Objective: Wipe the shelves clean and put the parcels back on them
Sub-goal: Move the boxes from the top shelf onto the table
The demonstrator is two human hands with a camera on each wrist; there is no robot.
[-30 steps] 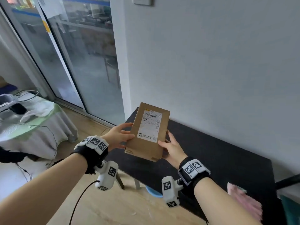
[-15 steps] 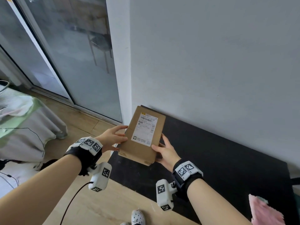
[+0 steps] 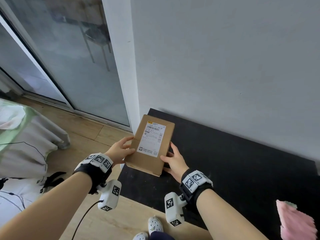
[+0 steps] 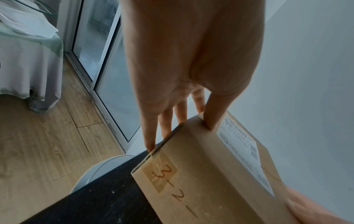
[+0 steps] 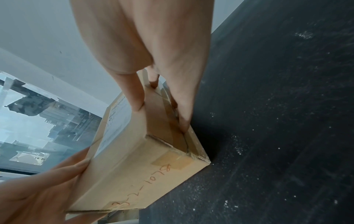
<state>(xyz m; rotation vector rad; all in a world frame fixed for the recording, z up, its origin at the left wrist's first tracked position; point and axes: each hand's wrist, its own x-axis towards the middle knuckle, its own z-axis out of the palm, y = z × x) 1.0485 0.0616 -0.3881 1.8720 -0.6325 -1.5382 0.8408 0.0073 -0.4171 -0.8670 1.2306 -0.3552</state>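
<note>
A brown cardboard parcel (image 3: pixel 150 144) with a white shipping label (image 3: pixel 152 138) is held between both hands over the left end of a black shelf (image 3: pixel 233 153), close to the grey wall (image 3: pixel 225 58). The left hand (image 3: pixel 120 151) grasps its left side, thumb on top, fingers (image 4: pixel 151 136) underneath. The right hand (image 3: pixel 174 161) clasps the right side, fingers (image 5: pixel 184 119) along the lower edge. Compared with a second ago, the parcel sits lower and nearer the shelf; its near corner seems to touch the surface, though that is hard to confirm. A pink cloth (image 3: pixel 296 222) lies at the shelf's right end.
</note>
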